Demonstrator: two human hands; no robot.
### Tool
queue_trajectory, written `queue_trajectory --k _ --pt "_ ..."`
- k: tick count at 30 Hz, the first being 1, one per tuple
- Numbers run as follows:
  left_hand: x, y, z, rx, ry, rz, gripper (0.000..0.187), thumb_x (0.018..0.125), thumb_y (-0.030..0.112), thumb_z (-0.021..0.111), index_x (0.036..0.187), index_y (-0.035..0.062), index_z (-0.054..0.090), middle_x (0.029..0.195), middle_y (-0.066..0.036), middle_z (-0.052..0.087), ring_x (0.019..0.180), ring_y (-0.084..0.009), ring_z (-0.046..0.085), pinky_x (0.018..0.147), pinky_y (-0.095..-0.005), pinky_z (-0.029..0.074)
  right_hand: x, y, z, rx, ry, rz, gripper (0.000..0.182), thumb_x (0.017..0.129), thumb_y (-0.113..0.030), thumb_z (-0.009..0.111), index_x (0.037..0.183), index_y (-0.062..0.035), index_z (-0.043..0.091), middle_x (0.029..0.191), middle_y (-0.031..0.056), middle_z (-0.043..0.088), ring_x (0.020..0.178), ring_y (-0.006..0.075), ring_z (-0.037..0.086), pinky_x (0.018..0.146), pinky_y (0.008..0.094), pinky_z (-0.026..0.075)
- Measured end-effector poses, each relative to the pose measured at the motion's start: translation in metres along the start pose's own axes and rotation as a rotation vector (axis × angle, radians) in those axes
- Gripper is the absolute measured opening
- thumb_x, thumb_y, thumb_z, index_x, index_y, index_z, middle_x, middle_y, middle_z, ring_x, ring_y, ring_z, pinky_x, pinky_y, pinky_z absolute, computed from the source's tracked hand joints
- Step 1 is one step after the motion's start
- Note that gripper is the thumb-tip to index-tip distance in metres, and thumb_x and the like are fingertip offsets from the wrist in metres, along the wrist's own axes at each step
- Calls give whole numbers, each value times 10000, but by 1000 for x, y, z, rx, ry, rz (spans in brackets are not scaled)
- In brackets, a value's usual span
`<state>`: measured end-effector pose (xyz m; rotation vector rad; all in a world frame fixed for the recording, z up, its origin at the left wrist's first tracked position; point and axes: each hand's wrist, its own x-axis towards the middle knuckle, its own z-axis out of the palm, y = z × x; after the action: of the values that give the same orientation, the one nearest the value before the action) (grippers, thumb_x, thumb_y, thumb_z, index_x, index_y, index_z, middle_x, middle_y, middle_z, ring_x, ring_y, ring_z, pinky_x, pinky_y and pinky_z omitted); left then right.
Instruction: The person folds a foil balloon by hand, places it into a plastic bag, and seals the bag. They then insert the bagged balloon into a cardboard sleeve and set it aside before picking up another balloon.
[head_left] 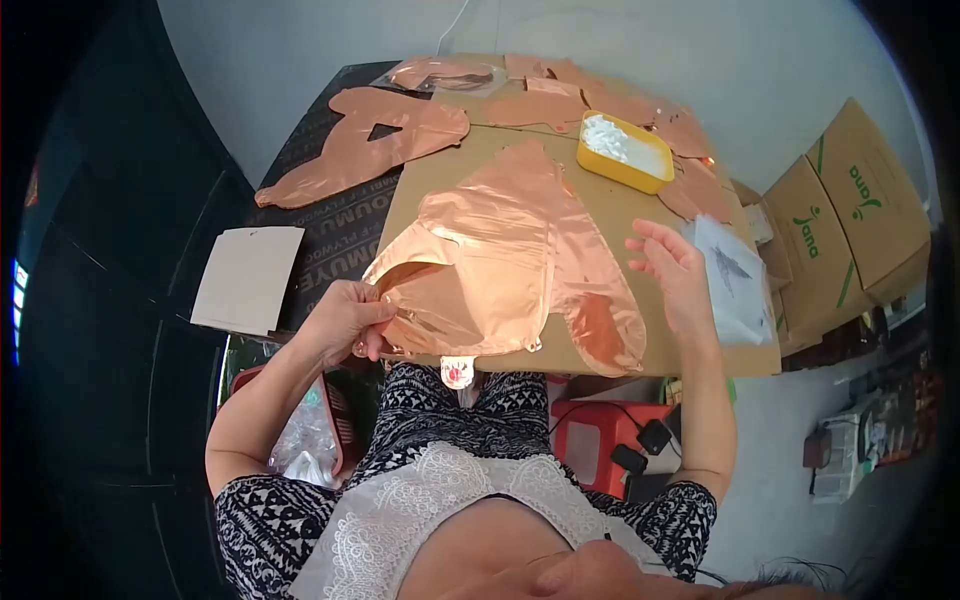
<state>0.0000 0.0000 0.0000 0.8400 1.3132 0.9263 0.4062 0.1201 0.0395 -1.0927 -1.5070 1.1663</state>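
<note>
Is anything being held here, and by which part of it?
The left grip pinches the copper-coloured foil piece by its left edge; the right grip looks empty.

Copper-pink foil (502, 285), yellow tray (620, 174), black-and-white patterned sleeves (272, 535)

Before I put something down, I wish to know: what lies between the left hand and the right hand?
In the head view, copper-coloured foil: the left hand grips its edge, and bare cardboard shows between it and the right hand.

The left hand (350, 318) pinches the copper foil (500, 275) at its eight o'clock edge. The right hand (672, 270) hovers at three o'clock.
</note>
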Motion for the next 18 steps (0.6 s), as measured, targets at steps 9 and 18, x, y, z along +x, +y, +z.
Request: queue_trajectory --k 9,18 --pt "8 8 6 68 -24 -42 155 912 33 616 817 -84 576 599 -118 600 375 -170 572 494 -332 589 -9 11 11 13 -53 33 346 973 -139 552 1259 53 577 1171 97 633 1031 141 613 814 279 521" --pt "2 2 8 35 8 -53 178 905 53 641 776 -53 579 588 -73 580 380 -158 574 514 -321 589 -13 27 38 -72 -115 17 371 972 -150 565 1269 72 554 1183 108 633 1071 176 613 904 293 499"
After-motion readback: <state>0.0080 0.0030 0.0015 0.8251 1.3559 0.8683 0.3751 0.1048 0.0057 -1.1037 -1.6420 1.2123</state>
